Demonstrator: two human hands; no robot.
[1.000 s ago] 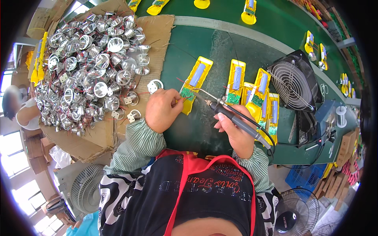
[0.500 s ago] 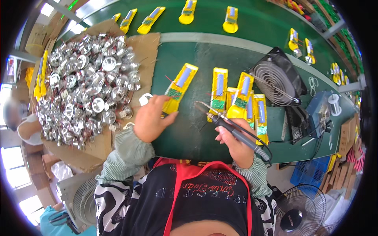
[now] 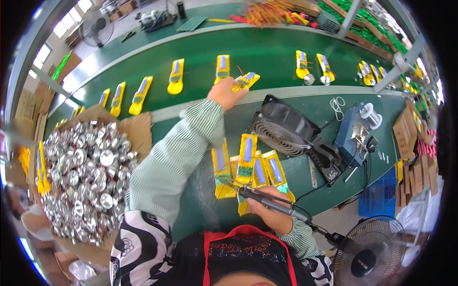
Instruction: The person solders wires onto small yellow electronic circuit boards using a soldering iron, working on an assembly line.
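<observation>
Extended since the earlier frame, left hand [image 3: 227, 93] now grips a yellow circuit piece [image 3: 245, 81] on the far green conveyor belt [image 3: 267, 50]; right hand [image 3: 272, 213] stays clamped on a soldering iron [image 3: 267, 202] beside stacked yellow pieces [image 3: 248, 164].

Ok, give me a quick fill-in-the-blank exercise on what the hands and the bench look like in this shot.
1. The left hand places a yellow part on the ____ belt.
2. The right hand holds a ____ iron.
3. The heap of silver caps lies on ____.
4. The small black fan sits to the ____ of the left sleeve.

Missing words: green; soldering; cardboard; right
</observation>
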